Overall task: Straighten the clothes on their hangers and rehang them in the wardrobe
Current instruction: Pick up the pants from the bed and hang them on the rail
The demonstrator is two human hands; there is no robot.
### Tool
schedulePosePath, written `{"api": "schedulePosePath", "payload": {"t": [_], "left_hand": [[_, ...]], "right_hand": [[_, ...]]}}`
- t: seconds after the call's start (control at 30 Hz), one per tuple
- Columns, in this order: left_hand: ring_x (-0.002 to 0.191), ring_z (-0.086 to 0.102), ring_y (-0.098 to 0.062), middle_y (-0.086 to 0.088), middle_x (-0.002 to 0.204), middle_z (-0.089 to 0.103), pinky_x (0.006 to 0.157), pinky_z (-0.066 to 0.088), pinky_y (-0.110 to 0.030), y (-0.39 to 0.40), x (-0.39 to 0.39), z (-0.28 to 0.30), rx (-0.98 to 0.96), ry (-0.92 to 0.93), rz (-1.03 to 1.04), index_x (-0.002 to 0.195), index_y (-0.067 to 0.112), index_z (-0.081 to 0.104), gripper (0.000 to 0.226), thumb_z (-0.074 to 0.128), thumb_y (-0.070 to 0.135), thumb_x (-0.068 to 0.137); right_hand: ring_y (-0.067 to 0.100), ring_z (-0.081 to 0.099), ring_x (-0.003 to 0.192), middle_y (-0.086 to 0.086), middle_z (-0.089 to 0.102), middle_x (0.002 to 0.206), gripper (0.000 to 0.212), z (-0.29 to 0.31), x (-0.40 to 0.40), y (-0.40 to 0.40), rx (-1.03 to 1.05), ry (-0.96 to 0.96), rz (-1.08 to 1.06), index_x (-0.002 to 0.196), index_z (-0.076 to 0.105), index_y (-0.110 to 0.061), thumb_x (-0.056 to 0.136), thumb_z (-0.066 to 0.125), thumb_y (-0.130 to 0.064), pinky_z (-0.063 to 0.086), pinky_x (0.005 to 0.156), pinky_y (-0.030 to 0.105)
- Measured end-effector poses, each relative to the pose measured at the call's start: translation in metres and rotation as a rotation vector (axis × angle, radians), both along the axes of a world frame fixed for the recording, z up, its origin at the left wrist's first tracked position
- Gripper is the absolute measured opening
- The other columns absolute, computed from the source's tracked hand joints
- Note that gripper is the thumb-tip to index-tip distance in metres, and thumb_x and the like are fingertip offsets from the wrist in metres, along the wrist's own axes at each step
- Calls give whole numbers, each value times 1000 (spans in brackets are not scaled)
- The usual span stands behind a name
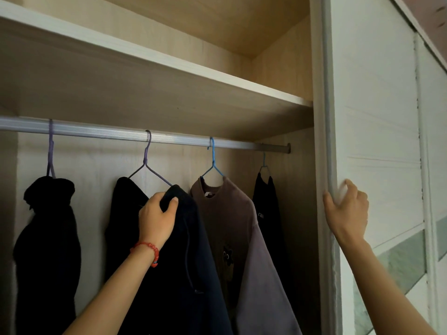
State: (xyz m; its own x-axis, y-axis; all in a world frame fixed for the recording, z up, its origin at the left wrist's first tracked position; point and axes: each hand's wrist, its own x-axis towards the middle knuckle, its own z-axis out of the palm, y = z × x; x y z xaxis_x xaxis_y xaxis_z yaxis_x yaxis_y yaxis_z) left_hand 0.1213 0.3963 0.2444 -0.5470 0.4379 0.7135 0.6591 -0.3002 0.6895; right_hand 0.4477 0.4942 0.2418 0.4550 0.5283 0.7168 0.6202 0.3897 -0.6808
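Note:
Several garments hang from a silver rail [101, 131] inside the wardrobe. A dark navy hoodie [193, 250] hangs crookedly on a purple hanger [146, 155], its shoulders slipped low on the wire. My left hand [157, 216], with a red bead bracelet on the wrist, is shut on the hoodie's right shoulder. To its right a brown sweatshirt [232, 213] sits on a blue hanger [212, 160]. A black garment [46, 226] hangs at the left on another purple hanger. My right hand [348, 209] grips the edge of the white sliding door [377, 141].
A narrow dark garment [267, 206] hangs at the rail's far right end, near the wardrobe side wall. A wooden shelf [169, 76] runs just above the rail. The sliding door covers the wardrobe's right part.

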Motion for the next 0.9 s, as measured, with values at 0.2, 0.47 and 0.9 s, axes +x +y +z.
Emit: {"api": "schedulePosePath", "payload": {"t": [0.2, 0.47, 0.9], "left_hand": [[120, 50, -27, -13, 127, 55, 101, 38, -34, -22, -1, -14, -10, 111, 37, 126, 6, 52, 39, 56, 16, 88], [123, 45, -24, -9, 130, 52, 98, 32, -25, -60, 1, 0, 32, 292, 59, 127, 9, 51, 39, 54, 18, 90], [120, 46, -16, -3, 124, 58, 100, 31, -22, -193, -18, 13, 196, 562, 77, 121, 13, 56, 50, 38, 42, 84]], "right_hand": [[41, 41, 119, 26, 43, 129, 56, 7, -3, -13, -20, 68, 63, 136, 36, -8, 88, 58, -25, 39, 98, 46], [41, 43, 116, 25, 45, 126, 56, 1, -37, -45, 8, 59, 93, 135, 38, -9, 86, 59, -28, 40, 95, 47], [34, 40, 122, 20, 42, 131, 59, -5, -145, -170, 40, 19, 187, 137, 35, -12, 87, 60, -33, 39, 98, 41]]}}
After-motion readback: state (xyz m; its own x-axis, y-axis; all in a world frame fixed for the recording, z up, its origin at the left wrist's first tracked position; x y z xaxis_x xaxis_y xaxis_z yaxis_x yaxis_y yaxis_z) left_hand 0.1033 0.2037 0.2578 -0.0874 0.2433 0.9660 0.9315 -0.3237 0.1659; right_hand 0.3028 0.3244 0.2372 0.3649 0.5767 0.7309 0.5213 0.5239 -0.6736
